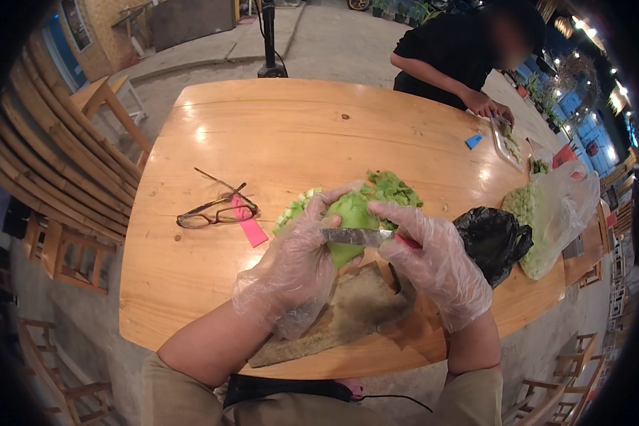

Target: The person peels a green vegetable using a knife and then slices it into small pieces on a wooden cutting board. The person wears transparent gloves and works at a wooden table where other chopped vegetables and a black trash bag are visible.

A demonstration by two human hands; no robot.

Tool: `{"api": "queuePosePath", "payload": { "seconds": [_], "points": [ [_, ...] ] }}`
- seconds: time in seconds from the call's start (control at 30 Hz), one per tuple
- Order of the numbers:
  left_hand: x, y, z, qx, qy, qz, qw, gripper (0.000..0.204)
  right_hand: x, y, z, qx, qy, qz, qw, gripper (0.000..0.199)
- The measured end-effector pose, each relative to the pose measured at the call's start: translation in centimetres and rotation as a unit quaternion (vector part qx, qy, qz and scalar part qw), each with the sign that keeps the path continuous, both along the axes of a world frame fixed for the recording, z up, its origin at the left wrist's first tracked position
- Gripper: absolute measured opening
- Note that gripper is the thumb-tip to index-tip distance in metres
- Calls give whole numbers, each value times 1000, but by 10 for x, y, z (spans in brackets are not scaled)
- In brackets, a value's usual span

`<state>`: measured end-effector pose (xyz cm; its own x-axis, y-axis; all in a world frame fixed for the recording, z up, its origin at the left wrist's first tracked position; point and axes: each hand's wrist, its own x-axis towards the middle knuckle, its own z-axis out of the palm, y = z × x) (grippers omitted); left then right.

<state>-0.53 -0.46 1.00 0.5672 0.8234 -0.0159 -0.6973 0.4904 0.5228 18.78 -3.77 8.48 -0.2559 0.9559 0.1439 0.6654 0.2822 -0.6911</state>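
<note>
My left hand (298, 248), in a clear plastic glove, is wrapped round a pale green chayote (346, 216). In my right hand (433, 248), gloved the same way, is a knife (351, 236) with a red handle. Its blade lies across the chayote's near side. Beyond my left hand, partly hidden by it, are pale green diced pieces (291, 213). Leafy-looking green peelings (392, 189) lie in a pile just behind the chayote. Under my hands sits a worn wooden cutting board (334, 316), tilted toward the table's near edge.
Eyeglasses (216, 211) and a pink strip (250, 224) lie to the left. On the right are a black plastic bag (493, 241) and a clear bag (554, 220) with green contents. Across the wooden table (263, 128), another person (461, 57) works over a clear tray (508, 145) beside a blue piece (473, 141).
</note>
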Motion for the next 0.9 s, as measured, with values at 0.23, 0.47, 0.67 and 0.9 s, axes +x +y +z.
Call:
{"api": "queuePosePath", "payload": {
  "seconds": [0.23,0.47,0.67,0.9],
  "points": [
    [4,-4,-4,19,17,21,999,56,5,2,0,-66,23,5,998,38],
    [3,-7,-1,22,20,-1,1000,60,4,3,-8,-47,71,7,996,37],
    [4,-7,-5,53,25,10,998,65,0,1,-9,-44,84,-12,995,33],
    [8,-12,0,79,56,11,995,66,0,2,-13,-17,66,-18,997,29]
  ]
}}
